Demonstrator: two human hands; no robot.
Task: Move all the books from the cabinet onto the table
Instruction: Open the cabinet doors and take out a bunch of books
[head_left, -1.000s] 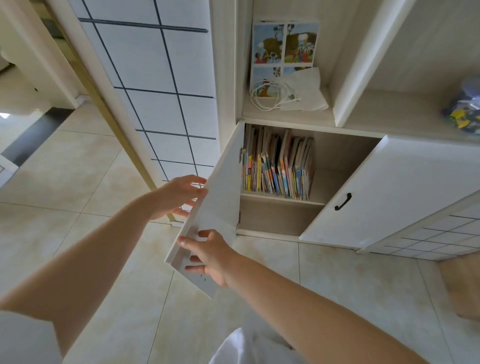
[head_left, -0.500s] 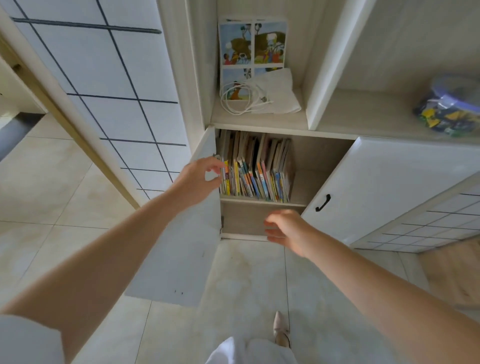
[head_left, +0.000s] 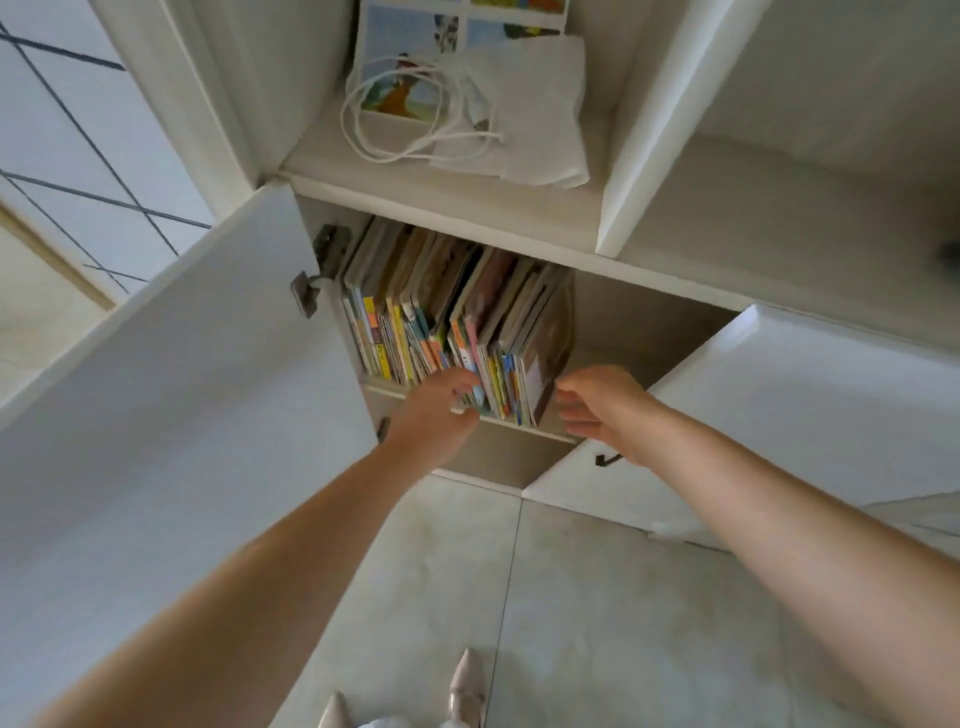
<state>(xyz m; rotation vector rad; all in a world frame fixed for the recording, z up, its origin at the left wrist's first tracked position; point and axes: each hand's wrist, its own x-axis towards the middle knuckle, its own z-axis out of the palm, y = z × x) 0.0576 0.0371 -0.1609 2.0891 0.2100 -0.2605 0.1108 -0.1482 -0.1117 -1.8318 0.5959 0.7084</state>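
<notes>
A row of several thin, colourful books (head_left: 457, 317) stands upright on the upper shelf inside the open white cabinet (head_left: 519, 234), leaning slightly to the left. My left hand (head_left: 436, 415) is at the front of the row's lower spines, fingers spread and touching them. My right hand (head_left: 605, 410) is open just right of the last brown-covered book (head_left: 550, 358), fingers curled toward it, a small gap between. Neither hand holds a book. No table is in view.
The left cabinet door (head_left: 182, 415) swings wide open beside my left arm; the right door (head_left: 779, 415) with a dark handle (head_left: 605, 460) is open too. Above, an open shelf holds a picture sheet, white cable (head_left: 400, 119) and cloth. Tiled floor and my shoes lie below.
I have moved closer to the cabinet. My left hand left the door and reached the book spines; my right hand rose from below the shelf to the right end of the row.
</notes>
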